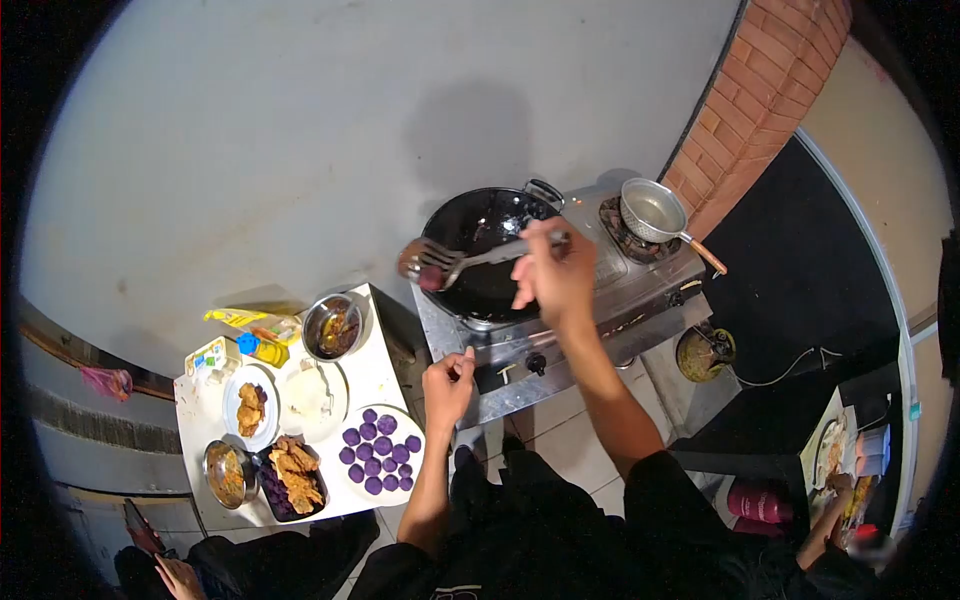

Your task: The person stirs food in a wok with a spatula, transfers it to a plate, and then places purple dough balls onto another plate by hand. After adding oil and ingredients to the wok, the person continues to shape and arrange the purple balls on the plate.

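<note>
My right hand (556, 275) is closed round the handle of metal tongs (490, 255) with a slotted end. A purple ball (431, 278) sits at that end, over the left rim of the black wok (480, 215). A brown rounded thing (410, 258) beside it is too blurred to name. The wok rests on a steel gas stove (590, 320). My left hand (448, 388) is curled into a loose fist with the thumb up, near the stove's front left corner; nothing shows in it.
On the white table (375, 330) at left are a plate of several purple balls (380, 452), fried food (296, 475), metal bowls (332, 328) and a yellow bottle (265, 350). A saucepan (653, 212) stands on the right burner. Other people's hands (180, 577) show at both lower sides.
</note>
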Demonstrator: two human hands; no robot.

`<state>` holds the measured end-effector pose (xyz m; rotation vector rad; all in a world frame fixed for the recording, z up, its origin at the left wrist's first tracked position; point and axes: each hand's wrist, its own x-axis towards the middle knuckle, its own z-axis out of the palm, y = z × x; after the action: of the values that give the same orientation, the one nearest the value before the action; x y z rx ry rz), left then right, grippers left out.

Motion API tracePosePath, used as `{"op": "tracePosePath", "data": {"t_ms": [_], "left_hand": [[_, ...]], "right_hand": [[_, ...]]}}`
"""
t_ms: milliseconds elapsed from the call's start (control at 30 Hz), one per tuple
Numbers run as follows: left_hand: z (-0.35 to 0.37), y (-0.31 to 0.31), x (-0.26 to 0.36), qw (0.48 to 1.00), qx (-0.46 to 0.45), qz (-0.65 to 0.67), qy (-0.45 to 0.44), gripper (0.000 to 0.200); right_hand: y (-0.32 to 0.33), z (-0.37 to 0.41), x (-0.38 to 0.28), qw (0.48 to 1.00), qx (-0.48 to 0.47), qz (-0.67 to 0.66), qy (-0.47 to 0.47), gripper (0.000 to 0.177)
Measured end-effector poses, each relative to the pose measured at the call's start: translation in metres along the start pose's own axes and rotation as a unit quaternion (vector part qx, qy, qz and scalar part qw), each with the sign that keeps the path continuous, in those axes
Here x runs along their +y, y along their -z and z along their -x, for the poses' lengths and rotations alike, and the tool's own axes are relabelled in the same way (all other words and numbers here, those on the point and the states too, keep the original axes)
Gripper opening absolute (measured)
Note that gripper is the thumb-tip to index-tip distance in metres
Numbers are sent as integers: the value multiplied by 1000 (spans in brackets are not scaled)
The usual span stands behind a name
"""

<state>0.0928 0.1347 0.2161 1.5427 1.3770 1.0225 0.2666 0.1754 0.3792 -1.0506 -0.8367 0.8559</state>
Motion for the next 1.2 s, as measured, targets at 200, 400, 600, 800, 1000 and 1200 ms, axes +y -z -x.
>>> {"op": "tracePosePath", "data": {"t_ms": [200,400,600,800,1000,1200], "left_hand": [[-7,5,-51,984,-55,114,-126,29],[-1,30,-54,947,-214,182,155,31],[10,32,-82,895,-347,216,177,28],[15,22,-94,852,-413,271,175,27],[10,27,-97,835,-417,306,186,27],[4,45,-111,848,-377,321,190,25]], "right_hand": [[-127,32,61,992,-83,-89,-15,17],[-234,82,138,977,-133,-138,-97,15],[-303,123,202,963,-194,-121,-145,13],[-351,151,261,961,-229,-70,-134,8],[-384,188,316,950,-242,-30,-193,8],[-393,229,366,950,-281,22,-135,14]]}}
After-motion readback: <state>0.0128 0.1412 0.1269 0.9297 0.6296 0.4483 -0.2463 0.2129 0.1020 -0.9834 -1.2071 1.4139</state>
